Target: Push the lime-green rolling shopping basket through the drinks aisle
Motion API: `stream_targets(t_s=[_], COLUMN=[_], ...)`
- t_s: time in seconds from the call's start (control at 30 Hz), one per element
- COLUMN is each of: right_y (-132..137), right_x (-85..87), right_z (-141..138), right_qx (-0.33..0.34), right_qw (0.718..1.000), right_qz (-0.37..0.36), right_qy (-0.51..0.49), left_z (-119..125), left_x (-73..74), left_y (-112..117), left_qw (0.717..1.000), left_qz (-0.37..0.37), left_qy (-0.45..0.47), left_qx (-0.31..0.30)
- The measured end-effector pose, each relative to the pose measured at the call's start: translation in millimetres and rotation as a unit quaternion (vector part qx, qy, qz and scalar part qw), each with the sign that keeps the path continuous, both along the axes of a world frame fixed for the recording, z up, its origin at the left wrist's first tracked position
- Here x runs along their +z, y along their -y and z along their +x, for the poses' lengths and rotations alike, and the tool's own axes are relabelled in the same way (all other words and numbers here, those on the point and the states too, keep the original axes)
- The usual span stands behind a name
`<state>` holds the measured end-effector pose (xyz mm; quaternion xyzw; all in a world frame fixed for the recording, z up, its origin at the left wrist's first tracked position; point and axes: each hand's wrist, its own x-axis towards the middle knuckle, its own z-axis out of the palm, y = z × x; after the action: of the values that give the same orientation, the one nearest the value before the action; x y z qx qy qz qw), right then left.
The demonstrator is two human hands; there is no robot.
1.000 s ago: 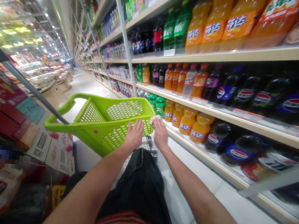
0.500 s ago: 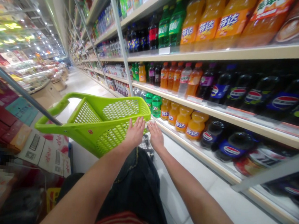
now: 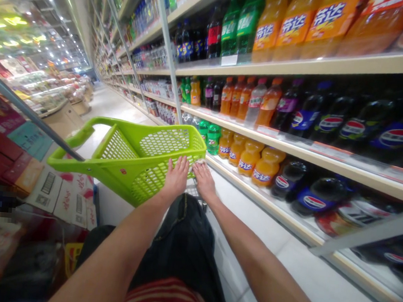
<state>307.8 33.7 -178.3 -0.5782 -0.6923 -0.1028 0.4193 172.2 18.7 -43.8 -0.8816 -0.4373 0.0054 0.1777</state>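
A lime-green plastic shopping basket (image 3: 131, 157) stands tilted in front of me in a supermarket aisle. My left hand (image 3: 175, 178) lies flat against its near mesh wall with the fingers stretched out and nothing in it. My right hand (image 3: 204, 179) is just beside it at the basket's near right corner. Its fingers press a small white cloth (image 3: 198, 161) against the rim. Dark trousers (image 3: 183, 242) and a striped top show between my forearms.
Shelves (image 3: 292, 149) of orange, green and dark cola bottles run along the right. Stacked red and white cartons (image 3: 45, 180) line the left. A grey metal bar (image 3: 26, 114) slants across the left. The pale tiled aisle floor (image 3: 114, 104) stretches ahead.
My right hand has slid left along the basket rim with the white cloth, ending close beside my left hand. The left hand has stayed on the mesh wall.
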Motion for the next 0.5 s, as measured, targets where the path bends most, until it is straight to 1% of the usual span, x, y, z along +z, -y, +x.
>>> stream_targets(t_s=[0.03,0.07,0.1,0.13,0.27,0.3,0.33,0.37,0.4,0.43,0.5], right_y=[3,5,6,7,-1,-4,-7,-10,-11,-11,-7], right_x=[-1.5,0.4,5.9,14.3,57.5,64.2,67.0,65.6,60.1,51.2,27.9], right_z=[1,1,0,-1,-16,-20,-25,-28,-31,-32,-32], right_qx=[0.005,0.010,0.012,0.013,0.008,0.010,0.014,0.019,0.023,0.027,0.033], right_qw=[1.000,1.000,1.000,1.000,0.997,0.997,0.997,0.998,0.998,0.999,0.999], right_qz=[-0.003,-0.001,0.005,0.016,0.075,0.079,0.076,0.067,0.055,0.040,0.013], right_qy=[0.000,0.001,0.001,0.000,-0.009,-0.009,-0.007,-0.004,-0.001,0.004,0.016], left_z=[-3,-6,-9,-12,-24,-27,-29,-32,-34,-36,-41], left_x=[-1.1,-1.6,-1.6,-1.1,4.8,6.3,7.6,8.4,8.7,8.3,6.1], left_y=[1,3,3,3,1,0,-1,-1,0,1,4], left_qw=[1.000,1.000,1.000,1.000,0.999,0.999,0.999,0.999,0.998,0.998,0.998], left_qz=[-0.006,-0.009,-0.012,-0.012,0.002,0.007,0.012,0.016,0.018,0.020,0.020], left_qy=[-0.001,-0.002,-0.001,0.001,0.012,0.014,0.016,0.017,0.019,0.020,0.023], left_qx=[0.003,0.009,0.015,0.022,0.040,0.042,0.044,0.047,0.049,0.050,0.049])
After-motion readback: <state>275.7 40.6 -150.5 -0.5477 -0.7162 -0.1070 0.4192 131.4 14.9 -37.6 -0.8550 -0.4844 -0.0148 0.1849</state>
